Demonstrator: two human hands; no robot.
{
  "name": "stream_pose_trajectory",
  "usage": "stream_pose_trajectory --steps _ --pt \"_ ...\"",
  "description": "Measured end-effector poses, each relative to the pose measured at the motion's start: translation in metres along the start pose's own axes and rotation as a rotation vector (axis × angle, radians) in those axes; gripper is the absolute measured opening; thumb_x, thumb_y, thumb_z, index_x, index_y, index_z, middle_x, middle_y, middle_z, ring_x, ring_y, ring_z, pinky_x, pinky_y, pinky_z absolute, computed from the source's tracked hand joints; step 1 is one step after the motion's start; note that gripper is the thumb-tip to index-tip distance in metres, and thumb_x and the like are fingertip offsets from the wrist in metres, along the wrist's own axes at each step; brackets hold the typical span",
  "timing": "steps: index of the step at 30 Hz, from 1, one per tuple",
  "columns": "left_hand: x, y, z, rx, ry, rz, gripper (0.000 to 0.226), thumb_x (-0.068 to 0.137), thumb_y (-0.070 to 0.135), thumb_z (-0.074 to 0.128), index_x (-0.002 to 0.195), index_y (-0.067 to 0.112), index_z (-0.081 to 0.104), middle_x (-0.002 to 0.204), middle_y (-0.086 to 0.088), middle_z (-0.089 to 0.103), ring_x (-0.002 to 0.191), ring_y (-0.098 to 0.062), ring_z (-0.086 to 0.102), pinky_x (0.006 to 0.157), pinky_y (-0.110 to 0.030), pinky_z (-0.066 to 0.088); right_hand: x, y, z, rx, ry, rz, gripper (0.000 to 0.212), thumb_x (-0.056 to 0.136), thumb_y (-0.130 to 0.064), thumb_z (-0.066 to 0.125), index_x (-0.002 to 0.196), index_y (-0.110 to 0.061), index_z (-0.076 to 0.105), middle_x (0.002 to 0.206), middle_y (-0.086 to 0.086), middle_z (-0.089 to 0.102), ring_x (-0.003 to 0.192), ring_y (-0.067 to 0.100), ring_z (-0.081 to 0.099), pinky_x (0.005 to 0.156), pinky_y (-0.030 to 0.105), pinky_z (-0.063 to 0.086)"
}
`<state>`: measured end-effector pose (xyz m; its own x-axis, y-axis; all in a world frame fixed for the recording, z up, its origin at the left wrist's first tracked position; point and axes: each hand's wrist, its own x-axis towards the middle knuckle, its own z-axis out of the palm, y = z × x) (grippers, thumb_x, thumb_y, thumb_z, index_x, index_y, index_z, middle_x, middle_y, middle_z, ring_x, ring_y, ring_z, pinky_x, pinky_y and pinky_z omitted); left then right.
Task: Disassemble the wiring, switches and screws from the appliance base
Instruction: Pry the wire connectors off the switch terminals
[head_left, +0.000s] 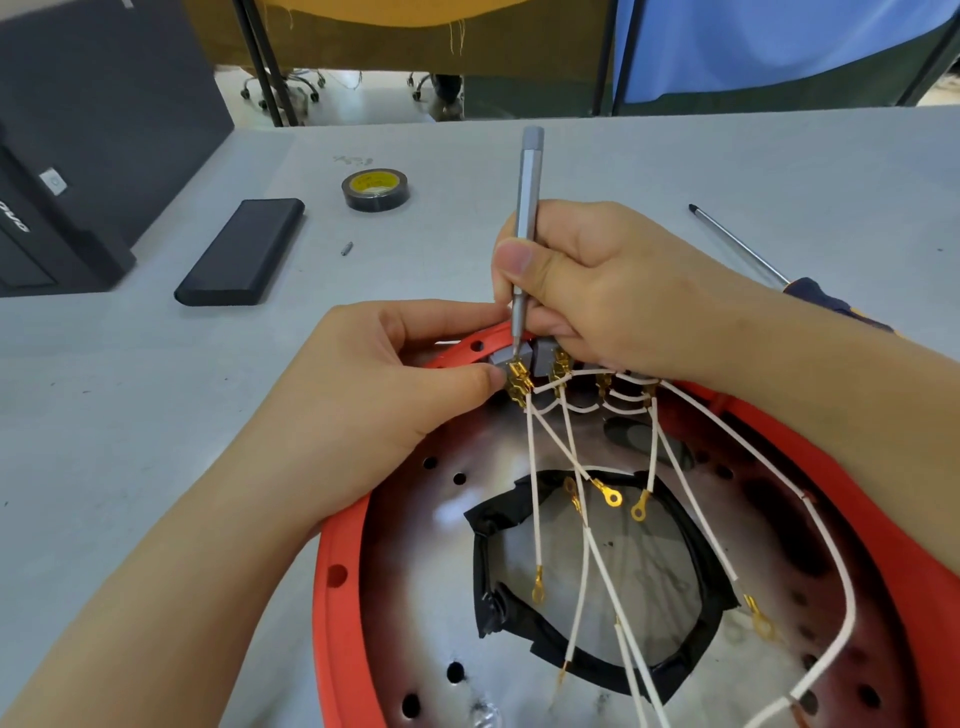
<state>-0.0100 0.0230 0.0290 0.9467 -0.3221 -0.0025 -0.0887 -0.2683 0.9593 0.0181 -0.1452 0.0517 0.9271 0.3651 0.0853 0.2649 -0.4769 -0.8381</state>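
The round appliance base (340, 597) has a red rim and a shiny metal inside with a black-taped opening (597, 587). Several white wires (582, 551) with gold ring terminals run loose across it from grey switches (519, 356) at the far rim. My right hand (597, 286) grips a slim grey screwdriver (527, 208) upright, its tip on the gold terminals (519, 379) of the left switch. My left hand (395, 379) pinches that switch between thumb and forefinger.
On the grey table lie a roll of black tape (375, 189), a black flat case (241, 252), a small loose bit (347, 248) and a long screwdriver (748, 249) at the right. A dark box (78, 156) stands at the far left.
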Motion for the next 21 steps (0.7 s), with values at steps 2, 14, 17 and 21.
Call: stream_pose_trajectory --steps 2,14,17,21 --pt "0.0 -0.001 0.0 0.009 0.004 -0.006 0.03 0.08 0.01 0.07 0.1 0.032 0.074 0.088 0.014 0.075 0.085 -0.003 0.07 0.078 -0.012 0.052 0.001 0.001 0.0 -0.011 0.006 -0.008 0.029 0.101 -0.023 0.04 0.074 -0.02 0.052 0.039 -0.014 0.045 0.033 0.001 0.045 0.035 0.009 0.031" --pt "0.0 0.0 -0.001 0.029 0.0 -0.005 0.031 0.08 0.009 0.07 0.096 0.034 0.075 0.085 0.011 0.075 0.082 -0.008 0.072 0.076 -0.015 0.054 0.011 -0.009 -0.001 -0.145 -0.09 0.043 0.03 0.101 -0.028 0.04 0.076 -0.018 0.05 0.035 -0.013 0.044 0.026 0.003 0.041 0.03 0.009 0.027" --pt "0.0 0.0 -0.001 0.035 0.006 -0.002 0.03 0.08 0.01 0.07 0.096 0.036 0.075 0.085 0.012 0.075 0.083 -0.007 0.071 0.077 -0.016 0.053 0.008 -0.007 0.002 -0.166 -0.039 0.019 0.03 0.101 -0.028 0.04 0.074 -0.019 0.05 0.035 -0.015 0.045 0.031 -0.002 0.045 0.033 0.009 0.03" --pt "-0.001 0.001 0.0 0.023 -0.002 0.0 0.031 0.08 0.011 0.07 0.098 0.035 0.075 0.088 0.014 0.075 0.087 -0.005 0.071 0.082 -0.018 0.053 -0.002 -0.002 0.003 -0.071 0.037 -0.005 0.03 0.101 -0.025 0.04 0.073 -0.021 0.05 0.037 -0.014 0.045 0.033 0.001 0.047 0.035 0.01 0.031"
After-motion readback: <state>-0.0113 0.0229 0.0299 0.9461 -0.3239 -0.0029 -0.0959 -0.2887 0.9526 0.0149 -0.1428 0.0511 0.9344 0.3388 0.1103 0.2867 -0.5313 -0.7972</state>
